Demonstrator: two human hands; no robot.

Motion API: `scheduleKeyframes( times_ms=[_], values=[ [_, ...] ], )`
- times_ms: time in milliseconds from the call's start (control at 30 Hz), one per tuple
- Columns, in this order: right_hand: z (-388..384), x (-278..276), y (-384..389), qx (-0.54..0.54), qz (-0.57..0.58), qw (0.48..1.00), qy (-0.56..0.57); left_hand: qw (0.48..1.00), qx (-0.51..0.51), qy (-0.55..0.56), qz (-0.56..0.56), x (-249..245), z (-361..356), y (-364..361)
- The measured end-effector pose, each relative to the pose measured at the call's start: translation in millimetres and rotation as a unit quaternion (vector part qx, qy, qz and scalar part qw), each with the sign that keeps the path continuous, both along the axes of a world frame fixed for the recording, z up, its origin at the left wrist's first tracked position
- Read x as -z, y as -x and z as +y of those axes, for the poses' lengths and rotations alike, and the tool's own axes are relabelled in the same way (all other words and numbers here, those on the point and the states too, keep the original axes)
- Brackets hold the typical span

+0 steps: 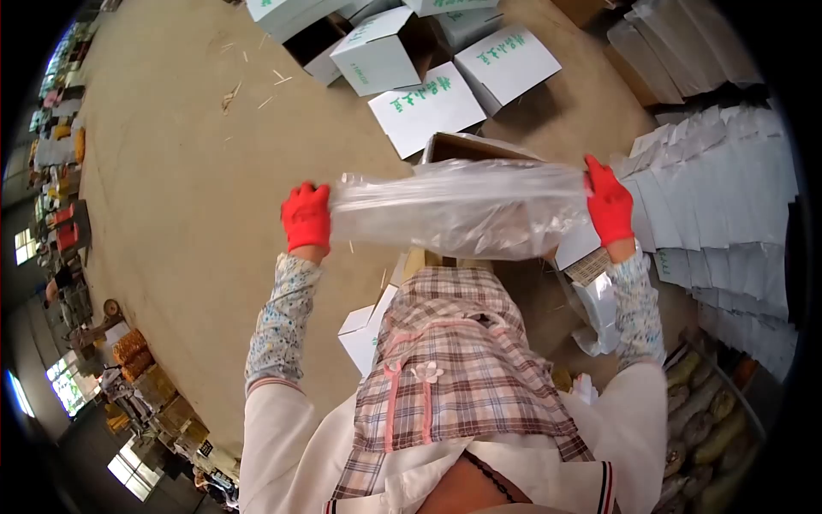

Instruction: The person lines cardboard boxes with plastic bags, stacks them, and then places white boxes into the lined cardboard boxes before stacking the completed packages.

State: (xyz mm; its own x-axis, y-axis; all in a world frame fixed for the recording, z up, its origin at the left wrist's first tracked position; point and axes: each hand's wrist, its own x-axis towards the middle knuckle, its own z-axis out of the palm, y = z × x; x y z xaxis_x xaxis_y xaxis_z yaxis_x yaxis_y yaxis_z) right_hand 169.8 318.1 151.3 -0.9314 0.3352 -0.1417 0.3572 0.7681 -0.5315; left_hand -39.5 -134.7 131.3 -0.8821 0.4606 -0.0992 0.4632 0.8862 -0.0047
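Stretched between my two hands is a clear plastic bag (pixel 462 210), pulled wide in front of my checked apron. My left hand (pixel 306 218), in a red glove, is closed on the bag's left end. The red-gloved right hand (pixel 610 201) grips its right end. Behind the bag stands an open cardboard box (pixel 479 147), its lower part covered by the plastic.
White boxes with green lettering (pixel 428 107) lie at the top, some open. Flattened white cartons (pixel 719 197) are stacked at right, with plastic-wrapped bundles (pixel 685 43) above. A small white box (pixel 368 330) sits left of my apron. Filled sacks (pixel 702 420) lie at lower right.
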Motion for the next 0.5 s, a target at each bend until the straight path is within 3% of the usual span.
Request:
scheduleKeyframes(
  times_ms=[33, 67, 100, 133, 167, 200, 233, 267, 300, 333, 367, 400, 433, 467, 500],
  values=[
    [8, -4, -15, 0.087, -0.056, 0.995, 0.012, 0.997, -0.059, 0.009, -0.039, 29, -7, -4],
    [11, 14, -30, 0.004, -0.164, 0.987, -0.003, 0.976, -0.146, 0.007, -0.162, 54, -5, -5],
    [8, 40, -51, -0.076, -0.275, 0.958, -0.009, 0.937, -0.189, -0.187, -0.227, 136, -30, 1],
    [27, 62, -62, -0.047, -0.271, 0.961, -0.026, 0.764, -0.297, -0.421, -0.387, 137, -10, 13],
    [49, 72, -69, -0.012, -0.035, 0.995, -0.088, 0.497, -0.370, -0.608, -0.495, 116, 29, 32],
    [51, 36, -61, 0.081, 0.125, 0.976, 0.160, 0.550, -0.289, -0.671, -0.404, 41, 82, 26],
    [33, 1, -53, 0.145, 0.177, 0.956, 0.185, 0.638, -0.157, -0.687, -0.311, -10, 111, 7],
    [27, 0, -63, 0.153, 0.141, 0.969, 0.133, 0.726, -0.104, -0.645, -0.213, 22, 105, -11],
    [23, 22, -86, 0.126, 0.037, 0.988, 0.079, 0.812, -0.074, -0.543, -0.203, 65, 88, -34],
    [23, 64, -119, 0.037, -0.204, 0.978, 0.022, 0.881, -0.034, -0.435, -0.182, 106, 72, -56],
    [37, 99, -153, -0.032, -0.373, 0.927, 0.006, 0.932, -0.018, -0.259, -0.255, 124, 53, -82],
    [42, 110, -161, -0.045, -0.383, 0.923, 0.003, 0.909, -0.043, -0.230, -0.344, 117, 47, -106],
    [37, 102, -145, -0.017, -0.260, 0.965, 0.013, 0.880, -0.065, -0.205, -0.423, 115, 54, -123],
    [11, 76, -94, 0.048, -0.168, 0.982, 0.068, 0.826, -0.103, -0.208, -0.513, 80, 79, -135],
    [-23, 66, -50, 0.117, -0.082, 0.982, 0.128, 0.805, -0.046, -0.262, -0.531, 86, 81, -163]
  ],
)
